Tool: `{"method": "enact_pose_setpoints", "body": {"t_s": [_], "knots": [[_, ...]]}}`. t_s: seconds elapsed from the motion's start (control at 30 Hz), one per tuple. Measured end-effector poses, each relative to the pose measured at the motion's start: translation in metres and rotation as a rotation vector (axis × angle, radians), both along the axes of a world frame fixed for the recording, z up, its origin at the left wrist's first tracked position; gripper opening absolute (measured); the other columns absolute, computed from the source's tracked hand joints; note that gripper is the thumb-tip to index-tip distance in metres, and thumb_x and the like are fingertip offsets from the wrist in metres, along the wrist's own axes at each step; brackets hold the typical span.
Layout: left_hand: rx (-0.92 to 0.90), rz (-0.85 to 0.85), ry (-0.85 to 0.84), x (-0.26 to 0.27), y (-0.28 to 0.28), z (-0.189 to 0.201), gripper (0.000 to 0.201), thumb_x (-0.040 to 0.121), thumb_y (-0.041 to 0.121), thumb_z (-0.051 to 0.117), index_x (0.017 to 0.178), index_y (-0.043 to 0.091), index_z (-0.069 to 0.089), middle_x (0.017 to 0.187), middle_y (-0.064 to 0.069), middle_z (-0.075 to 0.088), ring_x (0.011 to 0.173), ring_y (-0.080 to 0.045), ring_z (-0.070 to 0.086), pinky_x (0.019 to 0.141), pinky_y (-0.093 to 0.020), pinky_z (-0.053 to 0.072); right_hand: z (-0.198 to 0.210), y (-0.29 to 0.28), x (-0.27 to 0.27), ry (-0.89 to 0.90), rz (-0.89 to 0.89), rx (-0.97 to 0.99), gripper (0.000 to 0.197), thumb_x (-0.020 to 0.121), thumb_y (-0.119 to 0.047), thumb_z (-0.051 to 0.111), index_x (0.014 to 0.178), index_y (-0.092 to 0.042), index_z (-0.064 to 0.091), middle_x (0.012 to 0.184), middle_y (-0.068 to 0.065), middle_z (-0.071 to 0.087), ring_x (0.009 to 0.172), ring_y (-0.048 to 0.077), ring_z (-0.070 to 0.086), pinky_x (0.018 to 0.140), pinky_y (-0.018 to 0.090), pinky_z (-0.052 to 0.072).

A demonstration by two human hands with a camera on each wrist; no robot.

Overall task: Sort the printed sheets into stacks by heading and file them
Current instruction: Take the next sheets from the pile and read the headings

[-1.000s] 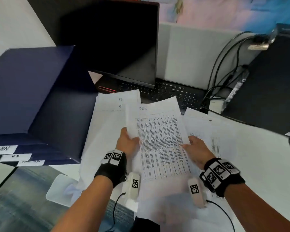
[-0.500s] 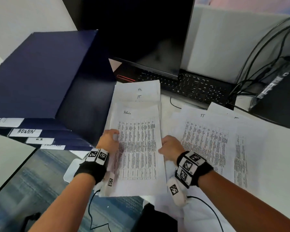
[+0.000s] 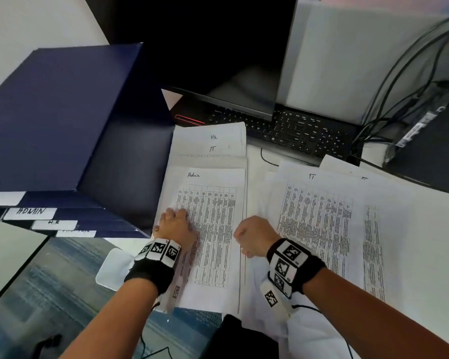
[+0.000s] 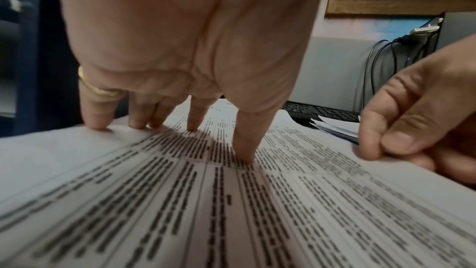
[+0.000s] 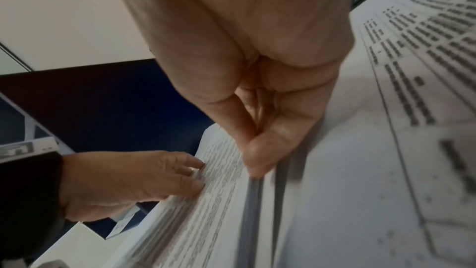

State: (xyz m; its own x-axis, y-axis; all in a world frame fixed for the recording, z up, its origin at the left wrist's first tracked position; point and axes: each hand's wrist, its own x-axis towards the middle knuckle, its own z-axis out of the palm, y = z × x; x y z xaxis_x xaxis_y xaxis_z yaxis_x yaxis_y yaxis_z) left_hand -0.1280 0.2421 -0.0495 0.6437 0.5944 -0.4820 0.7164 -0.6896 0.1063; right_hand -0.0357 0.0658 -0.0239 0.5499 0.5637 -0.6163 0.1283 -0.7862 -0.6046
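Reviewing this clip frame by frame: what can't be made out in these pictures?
- Table text on the Admin sheet: blurred in the head and left wrist views.
- Third folder label, below ADMIN and H.R: too small and smeared.
- Whether the right hand pinches the sheet's edge: its fingertips meet there, blurred.
- Heading on the far-right sheet: tiny.
- Sheets beneath the HR/IT pile: covered.
- Left hand: its fingertips press the page.

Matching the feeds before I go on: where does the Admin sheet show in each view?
Head: Admin sheet lies centre, under the left hand.
Left wrist: Admin sheet fills the lower frame, fingertips pressing it.
Right wrist: Admin sheet runs lower centre.
Shared landmark: the left hand.
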Motion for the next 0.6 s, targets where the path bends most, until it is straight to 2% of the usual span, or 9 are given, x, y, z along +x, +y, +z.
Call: {"method": "enact_pose_setpoints", "body": {"t_s": [0.07, 0.13, 0.2, 0.3, 0.37, 0.43, 0.5, 0.53, 0.6], "knots": [[-0.019, 0.017, 0.000, 0.003, 0.001, 0.005, 0.068, 0.079, 0.041, 0.062, 0.137, 0.020, 0.033, 0.143, -0.009, 0.033, 0.133, -0.030, 0.032, 0.107, -0.051, 0.032, 0.003, -0.007, 0.004, 0.019, -0.082, 0.050, 0.025, 0.092, -0.005, 0.046, 0.102, 0.004, 0.068, 0.099, 0.022, 0.069, 0.086, 0.032, 0.067, 0.084, 0.041, 0.056], [-0.021, 0.034, -0.008, 0.009, -0.003, 0.011, 0.069, 0.080, 0.042, 0.062, 0.139, 0.021, 0.033, 0.144, -0.009, 0.033, 0.133, -0.031, 0.033, 0.107, -0.051, 0.032, 0.005, -0.016, 0.010, 0.050, -0.221, 0.124, 0.025, 0.090, -0.005, 0.046, 0.094, 0.004, 0.069, 0.083, 0.019, 0.068, 0.069, 0.026, 0.063, 0.069, 0.036, 0.055], [-0.036, 0.044, -0.055, 0.019, -0.014, 0.018, 0.068, 0.081, 0.043, 0.062, 0.139, 0.022, 0.034, 0.146, -0.008, 0.032, 0.134, -0.031, 0.033, 0.108, -0.050, 0.031, 0.008, -0.028, 0.020, 0.012, -0.291, 0.140, 0.025, 0.089, -0.004, 0.046, 0.088, 0.004, 0.070, 0.076, 0.010, 0.065, 0.066, 0.022, 0.062, 0.064, 0.036, 0.054], [-0.088, -0.022, -0.118, 0.039, -0.043, 0.026, 0.063, 0.084, 0.041, 0.060, 0.140, 0.021, 0.036, 0.149, -0.008, 0.030, 0.135, -0.031, 0.033, 0.110, -0.048, 0.030, 0.010, -0.056, 0.034, -0.098, -0.350, 0.132, 0.023, 0.087, -0.005, 0.050, 0.082, -0.002, 0.072, 0.079, 0.002, 0.069, 0.075, 0.024, 0.068, 0.072, 0.037, 0.058], [-0.137, -0.058, -0.188, 0.055, -0.066, 0.028, 0.052, 0.086, 0.034, 0.059, 0.134, 0.019, 0.045, 0.143, -0.009, 0.038, 0.129, -0.031, 0.040, 0.107, -0.046, 0.037, 0.006, -0.080, 0.044, -0.175, -0.394, 0.120, 0.023, 0.085, -0.006, 0.049, 0.079, 0.003, 0.069, 0.084, 0.009, 0.072, 0.080, 0.028, 0.069, 0.075, 0.042, 0.059], [-0.208, -0.126, -0.265, 0.070, -0.091, 0.028, 0.035, 0.087, 0.032, 0.057, 0.118, 0.016, 0.058, 0.129, -0.011, 0.052, 0.113, -0.031, 0.055, 0.097, -0.043, 0.047, 0.002, -0.105, 0.052, -0.228, -0.415, 0.050, 0.023, 0.083, -0.007, 0.047, 0.073, 0.008, 0.062, 0.075, 0.015, 0.068, 0.068, 0.031, 0.066, 0.077, 0.046, 0.058], [-0.290, -0.194, -0.299, 0.080, -0.112, 0.027, 0.028, 0.089, 0.030, 0.053, 0.109, 0.013, 0.063, 0.119, -0.011, 0.061, 0.100, -0.029, 0.062, 0.089, -0.038, 0.053, -0.005, -0.132, 0.060, -0.273, -0.431, -0.040, 0.027, 0.082, -0.009, 0.047, 0.056, -0.004, 0.054, 0.061, 0.008, 0.060, 0.058, 0.026, 0.058, 0.079, 0.045, 0.058], [-0.320, -0.205, -0.299, 0.084, -0.122, 0.026, 0.030, 0.089, 0.029, 0.053, 0.113, 0.013, 0.063, 0.118, -0.010, 0.061, 0.101, -0.027, 0.062, 0.090, -0.036, 0.052, -0.007, -0.144, 0.064, -0.282, -0.452, -0.089, 0.027, 0.081, -0.013, 0.049, 0.054, -0.013, 0.053, 0.063, 0.002, 0.062, 0.063, 0.023, 0.059, 0.083, 0.044, 0.056], [-0.345, -0.181, -0.281, 0.090, -0.136, 0.022, 0.035, 0.091, 0.030, 0.053, 0.121, 0.012, 0.059, 0.120, -0.010, 0.062, 0.106, -0.025, 0.060, 0.092, -0.034, 0.049, -0.014, -0.168, 0.070, -0.257, -0.540, -0.174, 0.011, 0.077, -0.025, 0.055, 0.074, -0.025, 0.066, 0.096, 0.003, 0.069, 0.091, 0.025, 0.063, 0.093, 0.042, 0.052]]}}
